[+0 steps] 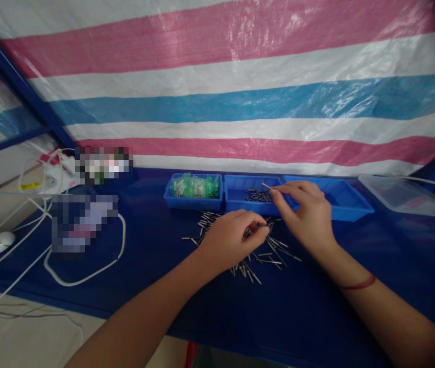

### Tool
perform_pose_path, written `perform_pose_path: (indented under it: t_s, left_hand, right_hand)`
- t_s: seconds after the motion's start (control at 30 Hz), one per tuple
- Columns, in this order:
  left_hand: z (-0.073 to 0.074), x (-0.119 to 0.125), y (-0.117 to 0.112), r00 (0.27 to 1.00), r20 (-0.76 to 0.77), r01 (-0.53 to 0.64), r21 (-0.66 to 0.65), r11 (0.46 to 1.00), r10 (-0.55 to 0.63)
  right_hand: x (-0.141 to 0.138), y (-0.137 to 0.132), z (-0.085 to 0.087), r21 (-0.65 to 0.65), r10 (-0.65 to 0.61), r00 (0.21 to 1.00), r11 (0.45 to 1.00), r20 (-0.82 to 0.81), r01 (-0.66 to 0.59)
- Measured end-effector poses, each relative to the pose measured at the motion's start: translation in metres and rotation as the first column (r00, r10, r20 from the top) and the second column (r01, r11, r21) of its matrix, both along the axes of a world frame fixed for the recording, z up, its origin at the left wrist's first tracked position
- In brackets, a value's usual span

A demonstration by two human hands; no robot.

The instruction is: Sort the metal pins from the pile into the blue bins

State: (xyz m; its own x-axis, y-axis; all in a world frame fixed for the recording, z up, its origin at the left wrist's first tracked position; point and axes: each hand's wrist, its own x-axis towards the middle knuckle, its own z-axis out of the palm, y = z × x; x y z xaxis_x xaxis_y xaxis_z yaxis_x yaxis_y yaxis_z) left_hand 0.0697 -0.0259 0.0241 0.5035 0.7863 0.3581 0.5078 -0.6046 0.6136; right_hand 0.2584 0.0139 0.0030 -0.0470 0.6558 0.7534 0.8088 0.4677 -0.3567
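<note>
Two hands busy | right hand [305,209] pinches one pin [266,185] over the tray [240,205] | left hand [233,240] closed on pins [249,232] | best: grip gently.

Thin metal pins [271,254], loosely scattered

No readable text, labels or numbers, two blurred patches [104,164] on the table [317,306] — illegible
</note>
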Motion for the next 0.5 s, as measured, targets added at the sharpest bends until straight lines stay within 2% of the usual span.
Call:
perform_pose_path:
  t_s: [0.07,0.13,0.33,0.5]
  left_hand:
    - [0.0,0.0,-0.001,0.993,-0.104,0.054,0.081,0.995,-0.046]
    - [-0.001,0.0,0.0,0.982,-0.182,0.082,0.123,0.989,-0.059]
    - [0.004,-0.01,0.006,0.951,-0.308,0.04,0.164,0.986,0.013]
    - [0.007,-0.014,0.006,0.921,-0.366,0.196,0.139,0.971,-0.134]
  right_hand:
    - [0.002,0.004,-0.004,0.003,-0.074,0.991,0.997,0.11,0.074]
    - [0.004,0.005,-0.006,0.007,-0.091,0.984,0.996,0.151,0.091]
    - [0.003,-0.008,-0.004,0.012,0.007,0.996,1.0,0.088,-0.008]
    - [0.001,-0.018,-0.003,-0.075,0.062,0.998,0.995,0.007,-0.061]
